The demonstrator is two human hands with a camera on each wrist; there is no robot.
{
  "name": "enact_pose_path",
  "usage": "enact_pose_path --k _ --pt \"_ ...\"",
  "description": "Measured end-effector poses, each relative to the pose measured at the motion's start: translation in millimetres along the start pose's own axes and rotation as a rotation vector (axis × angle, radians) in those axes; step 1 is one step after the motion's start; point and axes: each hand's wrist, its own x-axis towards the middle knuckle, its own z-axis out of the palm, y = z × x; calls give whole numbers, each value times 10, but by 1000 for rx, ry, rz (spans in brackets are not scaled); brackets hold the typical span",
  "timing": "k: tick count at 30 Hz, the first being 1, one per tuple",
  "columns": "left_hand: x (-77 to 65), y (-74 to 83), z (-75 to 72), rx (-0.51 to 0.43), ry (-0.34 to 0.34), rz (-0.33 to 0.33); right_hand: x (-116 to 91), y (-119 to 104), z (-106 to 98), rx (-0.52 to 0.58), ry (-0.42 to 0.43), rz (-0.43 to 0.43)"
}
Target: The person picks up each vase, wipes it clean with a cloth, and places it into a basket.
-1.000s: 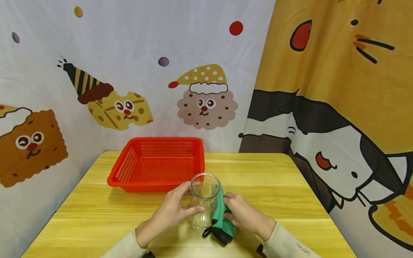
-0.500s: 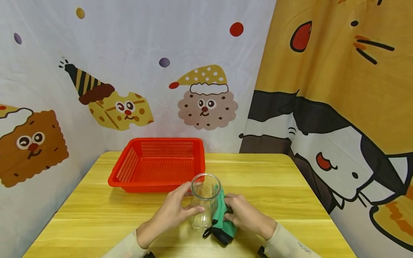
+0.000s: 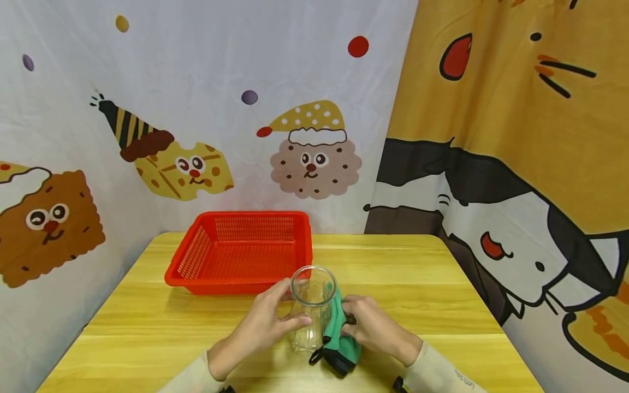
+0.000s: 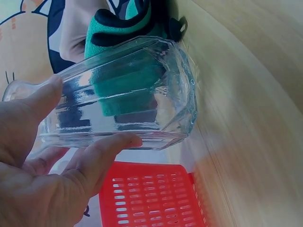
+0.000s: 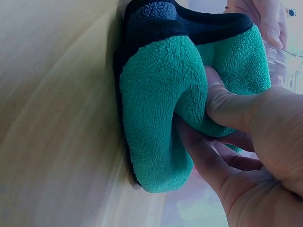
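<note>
A clear glass vase with a wide round rim and faceted sides stands upright on the table, right of centre. My left hand grips it from the left, thumb on the near side and fingers round the far side; the left wrist view shows the faceted glass between them. Against the vase's right side lies a folded green cloth with dark edging and a small black loop. My right hand pinches a fold of this cloth; in the right wrist view the fluffy green fabric bunches between thumb and fingers.
Behind the left hand, a red perforated plastic basket sits on the wood-grain table. A curtain with cartoon prints hangs along the table's back and right side.
</note>
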Motion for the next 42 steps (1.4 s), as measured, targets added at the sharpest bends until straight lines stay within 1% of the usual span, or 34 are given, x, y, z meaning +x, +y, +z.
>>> enact_pose_path --k 5,11,17,23,30,42 --pt "-1 14 -1 -7 -1 -9 -19 5 10 33 19 -3" --pt "19 23 6 -22 -9 3 -50 17 18 55 50 -21" --pt "8 17 14 -8 4 5 -66 37 43 93 64 -30" --pt "24 12 18 3 1 15 -84 20 7 151 96 -30" --pt "23 -3 25 13 6 26 -73 -11 -25 152 142 -62" --pt "17 5 25 12 7 26 -41 -90 -94 167 225 -131"
